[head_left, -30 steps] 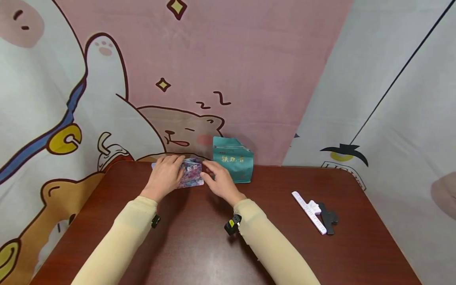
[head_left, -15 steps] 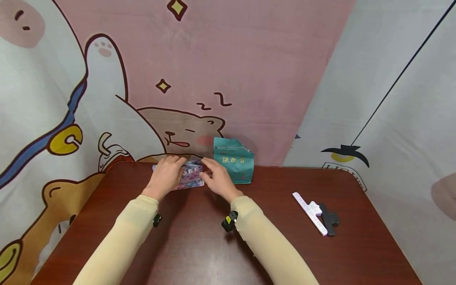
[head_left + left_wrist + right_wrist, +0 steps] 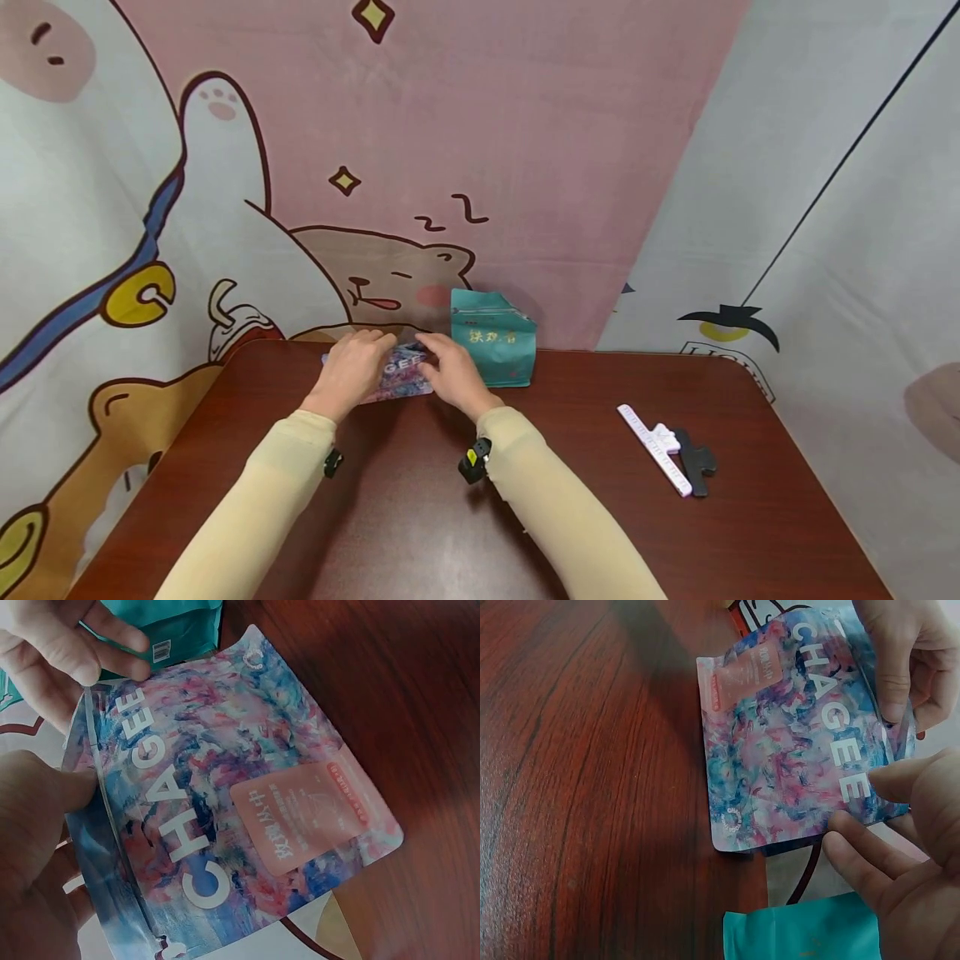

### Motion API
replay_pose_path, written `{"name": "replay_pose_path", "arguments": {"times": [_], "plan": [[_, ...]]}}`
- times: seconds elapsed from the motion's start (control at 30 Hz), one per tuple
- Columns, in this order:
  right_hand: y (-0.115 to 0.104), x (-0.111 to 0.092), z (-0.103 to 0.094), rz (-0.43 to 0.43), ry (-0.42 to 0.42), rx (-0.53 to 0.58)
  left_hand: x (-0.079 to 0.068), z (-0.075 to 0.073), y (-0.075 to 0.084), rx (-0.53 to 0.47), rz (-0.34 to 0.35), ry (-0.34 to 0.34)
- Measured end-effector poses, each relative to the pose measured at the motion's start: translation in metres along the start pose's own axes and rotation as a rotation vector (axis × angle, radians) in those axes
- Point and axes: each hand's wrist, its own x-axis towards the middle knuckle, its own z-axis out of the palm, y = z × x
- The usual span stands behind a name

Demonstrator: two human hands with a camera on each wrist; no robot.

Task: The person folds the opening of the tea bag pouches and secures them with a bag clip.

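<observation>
A blue-and-pink printed pouch (image 3: 405, 373) lettered CHAGEE stands at the back of the table, its bottom toward me. My left hand (image 3: 351, 367) grips its top left part; in the left wrist view the thumb lies over the front near the seal strip, with fingers behind. At the top right corner, my right hand (image 3: 456, 372) pinches the pouch (image 3: 795, 742), thumb on the front and fingers around the side edge. The pouch's back is hidden. Just right of the right hand stands a teal pouch (image 3: 495, 342) with gold characters.
On the table's right side lie a white sealing clip (image 3: 654, 450) and a dark grey clip (image 3: 696, 464), touching or nearly so. A printed cloth (image 3: 540, 167) hangs behind the brown table (image 3: 420, 517).
My right hand has moved slightly left along the pouch's top, its wrist swinging left. The left hand has barely moved, and the pouch has tilted a little.
</observation>
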Motion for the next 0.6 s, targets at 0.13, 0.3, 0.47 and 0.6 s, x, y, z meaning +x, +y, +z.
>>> {"name": "replay_pose_path", "arguments": {"times": [0.13,0.3,0.47,0.6], "plan": [[-0.0003,0.0017,0.0024,0.013,0.010,-0.027,-0.0013,-0.0005,0.0006,-0.007,0.008,0.001],[0.0000,0.0015,0.0032,0.009,0.040,-0.041,-0.0025,-0.0005,0.0023,-0.010,0.019,0.009],[0.0016,0.0017,0.0049,-0.023,0.074,-0.064,-0.0022,0.0015,0.0033,-0.017,0.028,0.010],[0.0022,0.0008,0.0067,-0.051,0.097,-0.106,-0.0022,0.0037,0.0042,-0.028,0.029,0.000]]}}
